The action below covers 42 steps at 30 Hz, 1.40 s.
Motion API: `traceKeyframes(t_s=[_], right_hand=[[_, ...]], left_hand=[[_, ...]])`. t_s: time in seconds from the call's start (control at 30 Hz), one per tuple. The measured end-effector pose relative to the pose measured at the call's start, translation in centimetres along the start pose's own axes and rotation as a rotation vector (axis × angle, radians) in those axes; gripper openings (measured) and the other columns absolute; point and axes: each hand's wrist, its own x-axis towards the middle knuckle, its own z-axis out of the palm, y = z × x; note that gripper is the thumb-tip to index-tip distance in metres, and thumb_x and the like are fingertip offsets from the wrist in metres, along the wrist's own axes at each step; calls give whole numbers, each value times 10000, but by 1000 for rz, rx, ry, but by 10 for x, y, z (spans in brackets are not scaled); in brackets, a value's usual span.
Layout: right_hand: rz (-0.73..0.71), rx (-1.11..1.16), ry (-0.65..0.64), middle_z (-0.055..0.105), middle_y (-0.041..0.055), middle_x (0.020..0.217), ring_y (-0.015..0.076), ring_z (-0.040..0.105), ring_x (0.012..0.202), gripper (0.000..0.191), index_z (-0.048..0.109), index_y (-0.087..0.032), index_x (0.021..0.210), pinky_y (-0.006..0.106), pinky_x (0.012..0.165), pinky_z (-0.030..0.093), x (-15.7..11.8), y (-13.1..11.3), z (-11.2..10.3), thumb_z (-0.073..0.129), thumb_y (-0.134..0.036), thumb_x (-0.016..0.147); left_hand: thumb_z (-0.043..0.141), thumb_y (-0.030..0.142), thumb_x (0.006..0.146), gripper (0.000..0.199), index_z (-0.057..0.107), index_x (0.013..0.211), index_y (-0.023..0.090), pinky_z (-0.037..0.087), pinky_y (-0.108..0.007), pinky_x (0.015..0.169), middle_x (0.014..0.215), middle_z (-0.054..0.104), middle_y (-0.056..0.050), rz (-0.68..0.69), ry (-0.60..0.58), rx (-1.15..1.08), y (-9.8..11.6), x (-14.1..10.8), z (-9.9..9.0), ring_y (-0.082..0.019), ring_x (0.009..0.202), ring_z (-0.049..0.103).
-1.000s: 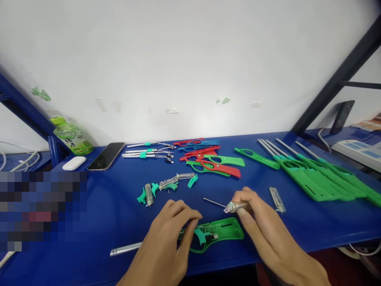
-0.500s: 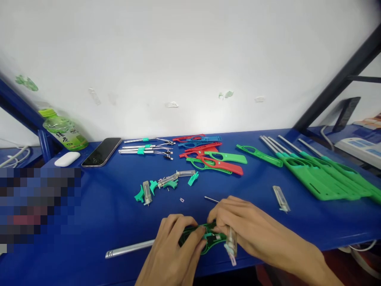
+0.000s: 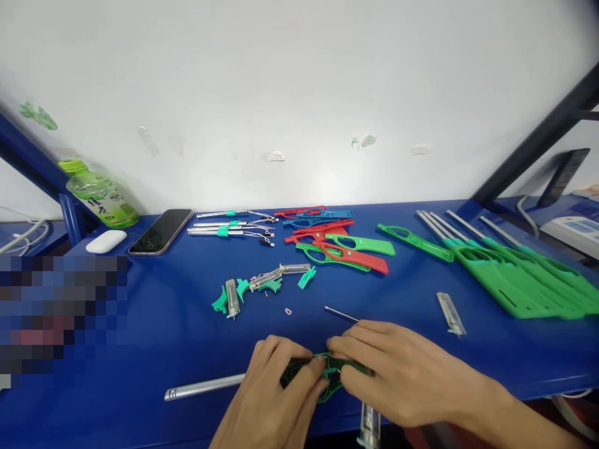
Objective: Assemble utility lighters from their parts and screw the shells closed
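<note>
Left hand (image 3: pixel 276 393) pinching green casing (image 3: pixel 333 386) near edge of table (image 3: pixel 163 330); right hand (image 3: pixel 397 374) holding clear tank (image 3: pixel 369 424) over edge

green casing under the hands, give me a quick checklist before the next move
1. Left hand on the green casing: ok, fingers on it.
2. Right hand at the casing: ok, fingertips at its far edge.
3. Clear tank inside the casing: not ok, it juts out below the right hand.
4. Teal piece fully seated: cannot tell, fingers cover most of it.
5. Metal tube joined to the casing: cannot tell, the left hand hides that end.
</note>
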Motion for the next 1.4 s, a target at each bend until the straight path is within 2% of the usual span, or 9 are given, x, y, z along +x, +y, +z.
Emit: traceKeyframes(t_s=[0.23,0.43,0.63,0.77,0.83,0.9,0.97,1.13,1.4], right_hand=[[116,119,96,815,32,976,133,704,776,362,675,-183,908,302,742,537,1,3,0,406,-101,1135],[225,251,139,785,-1,946,117,639,737,311,572,-211,835,310,707,453,-5,-2,9,485,-114,1118],[305,302,154,753,-8,958,134,660,806,262,496,-228,864,306,745,458,-4,-2,12,564,-74,1065],[453,250,137,664,2,863,174,627,759,230,474,-250,908,319,674,467,-18,-7,0,620,-261,1086],[548,141,127,691,72,964,249,679,874,285,536,-233,1058,383,725,527,-32,-14,-3,612,-507,1075],[591,12,128,711,177,1221,356,683,1169,566,552,-194,1292,512,942,547,-45,-22,-4,441,-705,1075],[621,-11,144,730,152,1238,343,661,1282,455,550,-210,1342,514,1041,515,-49,-27,-2,332,-558,1147],[617,165,246,693,-18,840,164,684,724,157,575,-267,1024,318,748,556,-29,-27,3,465,-269,1135],[701,283,269,674,-18,837,132,692,694,184,640,-249,991,265,645,534,-15,-27,11,531,-281,1136]], left_hand=[[509,125,1096,332,591,1415,164,561,-372,863,1106,699,-65,-24,-9,55,-1,-2,0,-196,964,630],[517,172,1091,374,576,1459,143,561,-419,841,1082,702,-83,-38,-17,171,1,1,3,-238,934,649],[507,111,1071,211,676,1156,204,516,-404,766,1023,694,-45,-89,-15,178,2,15,9,-226,876,623],[517,88,1062,187,646,1119,211,503,-399,806,1028,709,-35,-91,27,152,3,18,12,-219,913,638],[525,83,1059,180,634,1131,206,499,-391,812,1030,718,-29,-81,41,146,3,18,12,-210,909,645],[533,77,1055,179,632,1133,204,497,-384,815,1027,728,-18,-68,54,142,4,18,11,-200,895,649],[528,66,1050,190,640,1123,201,498,-379,815,1020,737,-12,-56,69,140,3,19,10,-197,891,654],[506,44,1038,286,662,1229,188,508,-360,811,1049,754,-22,-35,93,135,0,18,9,-195,914,667],[498,33,1028,263,671,1151,187,506,-358,826,1003,748,-25,-19,119,115,2,21,9,-202,912,653]])
